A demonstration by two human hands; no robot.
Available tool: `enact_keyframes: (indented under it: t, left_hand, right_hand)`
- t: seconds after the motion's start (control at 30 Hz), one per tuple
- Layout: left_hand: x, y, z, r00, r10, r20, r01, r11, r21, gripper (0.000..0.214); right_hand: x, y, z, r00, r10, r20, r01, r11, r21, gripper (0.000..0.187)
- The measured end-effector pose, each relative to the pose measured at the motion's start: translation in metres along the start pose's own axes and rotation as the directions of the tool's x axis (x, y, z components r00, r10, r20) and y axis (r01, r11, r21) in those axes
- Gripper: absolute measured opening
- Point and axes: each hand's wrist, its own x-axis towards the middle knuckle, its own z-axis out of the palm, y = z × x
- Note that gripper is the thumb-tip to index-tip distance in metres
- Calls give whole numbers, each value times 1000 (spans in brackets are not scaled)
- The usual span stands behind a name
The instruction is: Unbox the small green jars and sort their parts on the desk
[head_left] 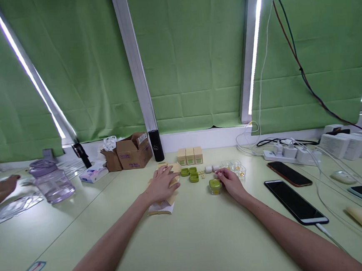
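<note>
My left hand (pixel 162 183) lies with its fingers spread over flattened kraft cartons and a white paper piece (pixel 161 208). My right hand (pixel 231 185) rests low over the table with its fingers bent together; what they hold, if anything, is too small to make out. Right beside its fingertips stands a small clear jar with a green lid (pixel 215 186); I cannot tell whether they touch. Between my hands are several green square lids (pixel 194 177), small yellowish pieces (pixel 202 174) and white round parts (pixel 211 168). Clear jars (pixel 233 164) stand behind my right hand.
Three kraft boxes (pixel 189 156) stand at the back. Leftward are a black cylinder (pixel 156 145), a cardboard box (pixel 134 151), a tissue pack (pixel 93 173) and a purple bottle (pixel 51 181). Another person's hand (pixel 7 184) shows far left. Phones (pixel 295 201), a power strip (pixel 291 155) and cables lie right.
</note>
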Motion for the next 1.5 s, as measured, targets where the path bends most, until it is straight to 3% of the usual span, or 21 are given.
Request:
enact_keyframes:
  t: [0.13, 0.23, 0.33, 0.43, 0.63, 0.77, 0.87, 1.0, 1.1, 1.5]
  left_hand:
    - [7, 31, 8, 994, 74, -84, -80, 994, -77, 48]
    - [16, 64, 19, 987, 144, -74, -155, 974, -163, 53]
    - [26, 93, 31, 989, 135, -53, -145, 957, -251, 50]
    - [35, 109, 43, 996, 83, -26, -86, 928, -362, 47]
    - [39, 104, 74, 997, -58, -59, 12, 811, -585, 41]
    - [37, 105, 80, 979, -156, -131, -1, 639, -769, 43]
    - [35, 111, 72, 963, -190, -194, -66, 529, -846, 39]
    - [31, 118, 61, 937, -189, -293, -167, 495, -853, 34]
    - [29, 119, 61, 931, -190, -311, -195, 461, -866, 33]
    - [33, 119, 73, 927, -260, -269, -136, 437, -889, 26]
  right_hand:
    - [0, -11, -6, 998, 22, 59, -24, 999, 33, 37]
    - [-2, -21, -15, 980, 39, 193, -55, 996, 77, 38]
    - [-5, -26, -20, 946, 19, 325, -44, 997, 71, 53]
    - [-7, -25, -16, 949, 23, 314, -18, 1000, -20, 60]
    - [-6, -23, -8, 967, -8, 255, 3, 1000, 19, 54]
    - [-8, -32, -11, 960, 52, 276, -120, 965, 233, 57]
    - [-12, -39, -11, 948, 63, 312, -204, 873, 444, 52]
    - [-16, -43, -8, 923, 32, 384, -288, 719, 633, 41]
    - [-16, -41, -6, 919, 26, 392, -309, 665, 680, 34]
    - [-17, -42, -3, 946, 154, 285, -308, 699, 645, 40]
